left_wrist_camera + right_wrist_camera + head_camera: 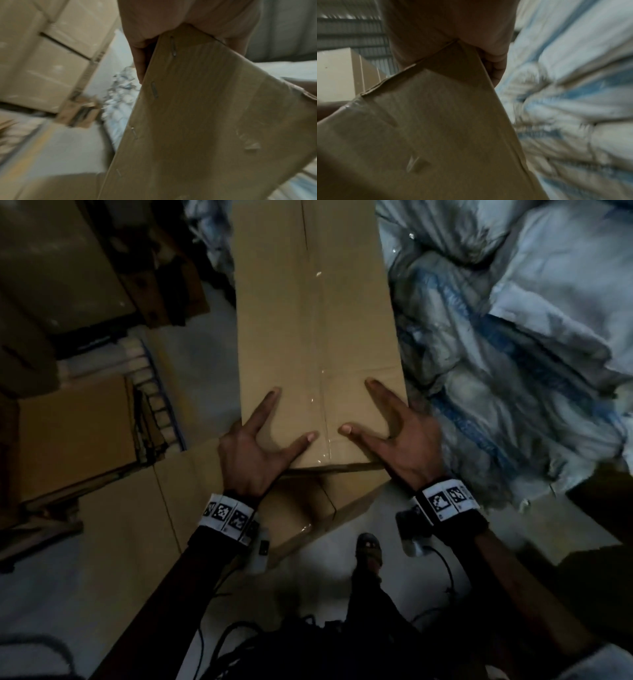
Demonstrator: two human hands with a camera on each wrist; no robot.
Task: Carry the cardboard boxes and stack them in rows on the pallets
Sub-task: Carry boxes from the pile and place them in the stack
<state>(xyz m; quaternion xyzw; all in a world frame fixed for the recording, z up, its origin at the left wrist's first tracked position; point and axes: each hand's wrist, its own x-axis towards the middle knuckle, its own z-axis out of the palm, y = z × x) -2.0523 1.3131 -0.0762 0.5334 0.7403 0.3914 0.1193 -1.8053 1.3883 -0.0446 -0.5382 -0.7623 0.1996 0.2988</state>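
Hands, left (251, 453) and right (399, 436), fingers splayed, gripping near corners of unmarked taped cardboard box (318, 337).

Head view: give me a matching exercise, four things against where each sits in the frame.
Things:
1. left hand
2. right hand
3. sacks
4. foot

Places:
A. right of the box
B. box's near left corner
C. floor below the box
D. box's near right corner

Pairs: 1-B, 2-D, 3-A, 4-C
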